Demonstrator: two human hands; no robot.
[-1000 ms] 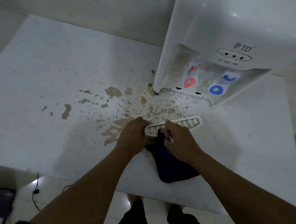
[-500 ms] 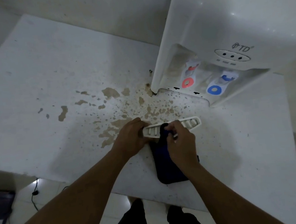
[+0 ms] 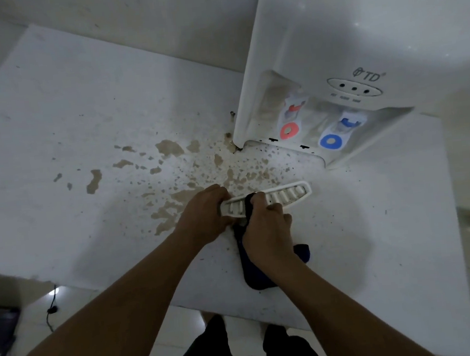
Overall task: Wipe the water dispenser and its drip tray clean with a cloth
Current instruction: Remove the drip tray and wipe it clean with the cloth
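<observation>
A white slotted drip tray grille (image 3: 287, 194) lies off the dispenser, on the white table in front of it. My left hand (image 3: 203, 215) grips the grille's left end. My right hand (image 3: 264, 229) holds a dark blue cloth (image 3: 254, 273) and presses a fold of it onto the grille's middle slots; the rest of the cloth trails toward me under my wrist. The white water dispenser (image 3: 358, 36) stands at the back right, with a red tap (image 3: 289, 129) and a blue tap (image 3: 330, 141) over an open recess.
Brown dried stains and specks (image 3: 168, 149) spread across the table (image 3: 65, 122) left of and in front of the dispenser. The table's near edge runs just below my hands. A dark object and a cable (image 3: 51, 307) lie on the tiled floor at lower left.
My right hand has slid the cloth up from below the grille onto its middle slots. My left hand has kept its hold on the left end.
</observation>
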